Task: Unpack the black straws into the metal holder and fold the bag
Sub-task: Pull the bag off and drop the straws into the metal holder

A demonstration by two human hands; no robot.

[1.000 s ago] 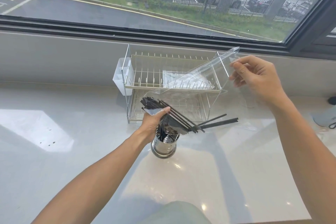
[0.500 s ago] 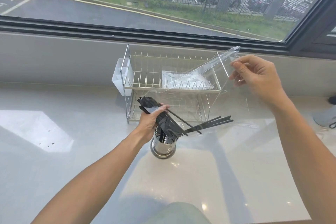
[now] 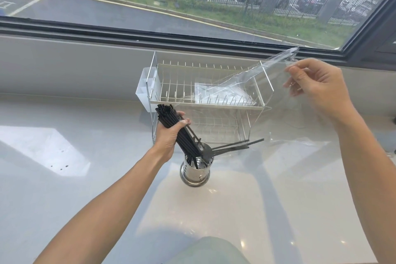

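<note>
The left hand grips the black straws, tilted, lower ends inside the metal holder just below. The right hand pinches the clear bag.

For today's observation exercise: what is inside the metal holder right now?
Lower ends of the black straws that the left hand grips reach into the metal holder. A few straws splay right over its rim. Its wall hides the bottom.

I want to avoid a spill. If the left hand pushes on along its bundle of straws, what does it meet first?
Probably the metal holder: the straws in the left hand already slant down into its mouth.
</note>
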